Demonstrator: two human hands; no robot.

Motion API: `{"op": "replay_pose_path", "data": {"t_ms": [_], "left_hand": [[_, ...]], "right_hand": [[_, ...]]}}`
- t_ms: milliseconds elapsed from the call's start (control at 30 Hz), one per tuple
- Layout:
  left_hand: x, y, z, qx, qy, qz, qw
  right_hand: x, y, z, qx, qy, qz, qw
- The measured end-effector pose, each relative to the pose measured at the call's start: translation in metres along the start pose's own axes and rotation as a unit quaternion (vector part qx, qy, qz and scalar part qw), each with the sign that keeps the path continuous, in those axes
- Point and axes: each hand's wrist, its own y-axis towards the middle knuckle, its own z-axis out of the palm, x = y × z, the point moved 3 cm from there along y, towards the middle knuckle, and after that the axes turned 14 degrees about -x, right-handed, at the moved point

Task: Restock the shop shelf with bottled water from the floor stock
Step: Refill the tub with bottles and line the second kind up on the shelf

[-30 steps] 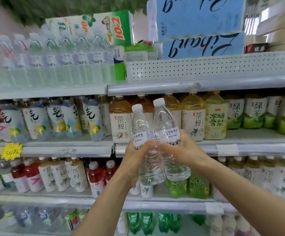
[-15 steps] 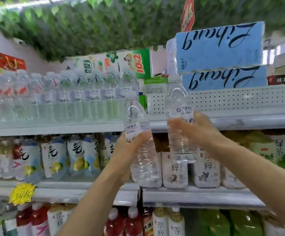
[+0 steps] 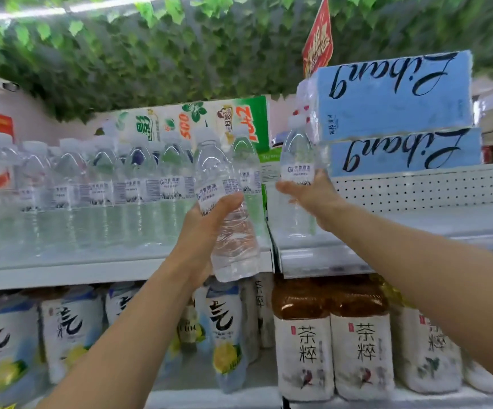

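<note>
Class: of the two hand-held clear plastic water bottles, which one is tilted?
The clear plastic water bottle in the left hand: it leans; the bottle in the right hand is upright.

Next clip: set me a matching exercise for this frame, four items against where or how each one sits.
Items:
1 nearer bottle, in the left hand
2 farther bottle, in the right hand
3 blue packs
4 brown tea bottles

Places:
A below the top shelf, right side
B stacked at upper right
C tilted, in front of the water row
D upright, at the top shelf's right section

Pairs: 1-C, 2-D, 3-B, 4-A
</note>
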Motion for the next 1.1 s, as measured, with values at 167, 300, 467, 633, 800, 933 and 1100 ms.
{"op": "replay_pose_path", "data": {"t_ms": [167, 300, 467, 633, 800, 933, 1100], "left_hand": [[0.008, 0.021, 0.003, 0.041, -0.016, -0.017, 0.999], [0.012, 0.025, 0.005, 0.059, -0.010, -0.006, 0.998], [0.014, 0.023, 0.005, 0.054, -0.038, -0.012, 0.998], [0.015, 0.023, 0.005, 0.048, -0.031, -0.011, 0.998], [0.015, 0.022, 0.008, 0.038, -0.027, -0.027, 0.999], [0.015, 0.023, 0.009, 0.043, -0.015, -0.026, 0.999], [0.016, 0.022, 0.010, 0.040, -0.008, -0.022, 0.999]], "right_hand": [[-0.010, 0.011, 0.016, 0.018, -0.074, -0.006, 0.997], [-0.016, 0.008, 0.007, 0.079, -0.156, -0.003, 0.985], [-0.020, 0.016, 0.011, 0.082, -0.214, -0.005, 0.973], [-0.024, 0.027, 0.023, 0.091, -0.252, 0.003, 0.963], [-0.024, 0.031, 0.028, 0.093, -0.256, 0.019, 0.962], [-0.024, 0.031, 0.029, 0.095, -0.265, 0.017, 0.959], [-0.025, 0.030, 0.027, 0.102, -0.267, 0.016, 0.958]]}}
